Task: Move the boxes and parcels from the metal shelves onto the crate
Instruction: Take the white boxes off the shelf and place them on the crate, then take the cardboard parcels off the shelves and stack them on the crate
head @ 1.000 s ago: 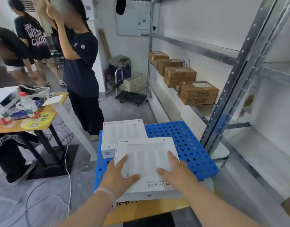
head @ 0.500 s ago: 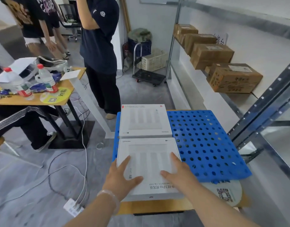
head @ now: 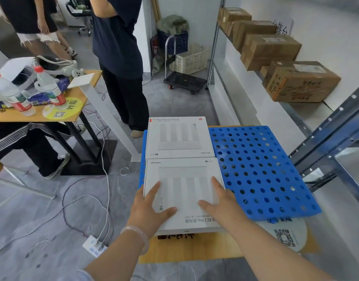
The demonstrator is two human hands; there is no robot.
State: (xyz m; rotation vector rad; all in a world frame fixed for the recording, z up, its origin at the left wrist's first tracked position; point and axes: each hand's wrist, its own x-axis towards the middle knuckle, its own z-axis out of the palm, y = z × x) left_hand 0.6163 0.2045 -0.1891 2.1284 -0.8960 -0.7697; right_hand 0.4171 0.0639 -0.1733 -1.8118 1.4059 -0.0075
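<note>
A blue perforated crate (head: 259, 169) lies flat in front of me. Two white router boxes sit on its left side: the far box (head: 178, 136) and the near box (head: 184, 191), edge to edge. My left hand (head: 148, 207) rests flat on the near box's left part, fingers straight. My right hand (head: 221, 201) presses flat on its right part. Several brown cardboard boxes (head: 300, 82) stand in a row on the metal shelf (head: 308, 112) at the right.
A person in dark clothes (head: 117, 57) stands just beyond the crate. A wooden table (head: 40, 112) with water bottles is at the left, cables and a power strip (head: 93, 244) on the floor. A trolley (head: 184, 82) and white basket stand at the back.
The near white box has slid forward until it meets the far box. My view has tilted down and moved closer; both hands stay flat on the box.
</note>
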